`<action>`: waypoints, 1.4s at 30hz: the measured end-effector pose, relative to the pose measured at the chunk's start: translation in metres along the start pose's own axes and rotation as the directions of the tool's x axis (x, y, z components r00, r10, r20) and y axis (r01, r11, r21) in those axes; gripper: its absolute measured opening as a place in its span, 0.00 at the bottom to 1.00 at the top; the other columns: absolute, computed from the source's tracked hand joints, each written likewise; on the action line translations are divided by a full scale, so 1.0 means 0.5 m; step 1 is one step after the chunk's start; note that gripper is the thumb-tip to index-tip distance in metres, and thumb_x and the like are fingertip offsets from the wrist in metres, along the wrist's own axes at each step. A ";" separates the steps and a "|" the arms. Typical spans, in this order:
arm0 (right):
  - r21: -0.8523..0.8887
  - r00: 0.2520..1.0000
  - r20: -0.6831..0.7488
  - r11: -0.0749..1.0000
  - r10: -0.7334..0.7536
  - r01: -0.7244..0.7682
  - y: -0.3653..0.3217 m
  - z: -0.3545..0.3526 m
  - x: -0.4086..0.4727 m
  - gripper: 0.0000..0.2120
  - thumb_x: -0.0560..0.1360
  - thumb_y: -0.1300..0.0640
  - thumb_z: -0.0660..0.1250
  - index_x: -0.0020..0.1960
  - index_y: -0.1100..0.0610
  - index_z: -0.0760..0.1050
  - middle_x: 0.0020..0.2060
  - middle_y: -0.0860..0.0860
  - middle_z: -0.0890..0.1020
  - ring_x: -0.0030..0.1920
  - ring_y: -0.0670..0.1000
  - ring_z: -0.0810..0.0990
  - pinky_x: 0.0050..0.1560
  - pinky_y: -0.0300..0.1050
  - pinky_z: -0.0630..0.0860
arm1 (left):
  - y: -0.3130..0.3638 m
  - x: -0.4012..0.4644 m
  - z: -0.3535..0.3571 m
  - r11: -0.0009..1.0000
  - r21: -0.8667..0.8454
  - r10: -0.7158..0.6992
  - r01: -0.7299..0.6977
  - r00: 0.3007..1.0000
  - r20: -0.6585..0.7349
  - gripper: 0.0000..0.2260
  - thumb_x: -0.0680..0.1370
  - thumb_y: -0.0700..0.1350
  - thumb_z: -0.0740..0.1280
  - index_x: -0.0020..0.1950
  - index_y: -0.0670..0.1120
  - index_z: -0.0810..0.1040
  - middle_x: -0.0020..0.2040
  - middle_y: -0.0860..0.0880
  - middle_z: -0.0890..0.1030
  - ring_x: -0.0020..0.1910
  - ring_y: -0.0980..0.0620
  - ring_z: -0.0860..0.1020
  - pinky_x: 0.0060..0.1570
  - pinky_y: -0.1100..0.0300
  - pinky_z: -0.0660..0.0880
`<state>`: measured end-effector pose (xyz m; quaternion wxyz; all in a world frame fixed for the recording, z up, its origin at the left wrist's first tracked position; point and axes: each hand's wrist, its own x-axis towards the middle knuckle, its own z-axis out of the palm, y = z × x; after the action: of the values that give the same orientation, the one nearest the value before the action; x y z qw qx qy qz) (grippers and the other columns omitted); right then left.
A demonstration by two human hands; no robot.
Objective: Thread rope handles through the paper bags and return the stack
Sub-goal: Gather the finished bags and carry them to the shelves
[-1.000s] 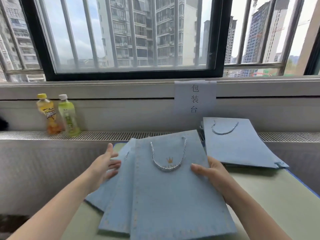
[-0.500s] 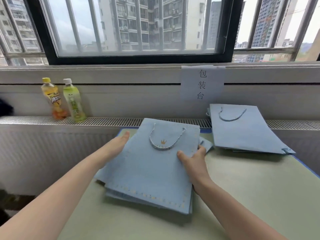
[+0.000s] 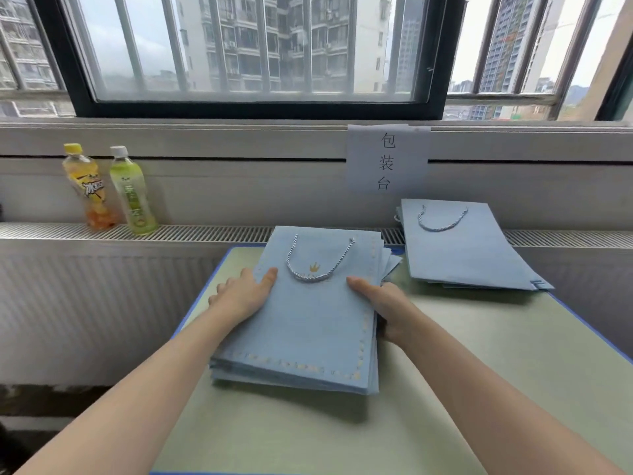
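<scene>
left hand [image 3: 244,293]: we clamp the stack [image 3: 301,323] edge, thumb on top.
right hand [image 3: 383,301]: same, opposite edge.
risk: loose grip, lower bags fan out, slide off counter [image 3: 479,371].

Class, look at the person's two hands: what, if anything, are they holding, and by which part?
Both hold the near stack of blue paper bags by its long side edges: left hand on the left edge, right hand gripping the right edge, thumb on top.
</scene>
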<state>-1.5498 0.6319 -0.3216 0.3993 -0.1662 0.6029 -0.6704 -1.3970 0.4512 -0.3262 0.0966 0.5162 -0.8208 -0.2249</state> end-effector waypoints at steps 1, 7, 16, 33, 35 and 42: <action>-0.019 0.998 0.014 0.998 -0.054 0.054 -0.005 -0.001 -0.005 0.15 0.74 0.59 0.70 0.59 0.63 0.75 0.47 0.57 0.84 0.44 0.55 0.84 0.49 0.52 0.81 | -0.008 0.003 -0.003 0.995 -0.103 0.002 -0.002 1.000 0.002 0.37 0.73 0.72 0.49 0.64 0.43 0.68 0.61 0.40 0.75 0.60 0.40 0.72 0.59 0.49 0.69; -0.072 0.889 0.166 0.894 -0.427 0.442 -0.092 -0.023 -0.065 0.21 0.71 0.60 0.71 0.62 0.59 0.71 0.53 0.57 0.82 0.49 0.55 0.83 0.49 0.52 0.80 | -0.001 -0.043 -0.082 0.689 -0.695 0.295 -0.204 0.955 0.012 0.41 0.56 0.79 0.62 0.51 0.46 0.79 0.44 0.54 0.84 0.43 0.54 0.82 0.44 0.59 0.76; -0.205 0.756 0.404 0.755 -0.515 0.623 -0.153 -0.108 -0.131 0.31 0.66 0.51 0.72 0.67 0.54 0.69 0.60 0.53 0.79 0.61 0.54 0.77 0.59 0.53 0.75 | 0.047 -0.140 -0.147 0.491 -0.692 0.673 -0.530 0.735 -0.086 0.50 0.53 0.73 0.72 0.66 0.43 0.69 0.59 0.48 0.77 0.55 0.58 0.78 0.48 0.64 0.76; -0.169 0.742 0.459 0.772 -0.488 0.612 -0.150 -0.109 -0.177 0.33 0.69 0.31 0.63 0.69 0.46 0.67 0.66 0.45 0.74 0.68 0.45 0.70 0.69 0.54 0.65 | 0.063 -0.155 -0.092 0.306 -0.873 0.506 -0.381 0.842 -0.190 0.34 0.57 0.48 0.77 0.62 0.50 0.71 0.54 0.53 0.83 0.53 0.53 0.81 0.46 0.62 0.79; -0.022 0.738 0.339 0.780 -0.583 0.626 -0.200 -0.120 -0.182 0.36 0.64 0.27 0.65 0.64 0.48 0.74 0.63 0.48 0.77 0.66 0.47 0.73 0.68 0.52 0.67 | 0.058 -0.149 -0.102 0.341 -0.865 0.536 -0.367 0.832 -0.142 0.34 0.57 0.48 0.77 0.63 0.48 0.72 0.55 0.51 0.83 0.54 0.51 0.81 0.46 0.62 0.79; -0.566 0.760 0.481 0.506 -0.438 0.650 -0.379 -0.058 -0.198 0.21 0.70 0.41 0.63 0.59 0.48 0.76 0.54 0.42 0.82 0.55 0.38 0.78 0.51 0.33 0.72 | 0.051 -0.149 -0.121 0.462 -0.813 0.608 -0.355 0.794 -0.001 0.37 0.50 0.50 0.82 0.58 0.45 0.78 0.54 0.47 0.83 0.54 0.49 0.81 0.46 0.61 0.78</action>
<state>-1.5718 0.7157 -0.1237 0.1496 -0.5797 0.6642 -0.4476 -1.3605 0.5104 -0.2556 0.2489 0.1253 -0.7557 -0.5927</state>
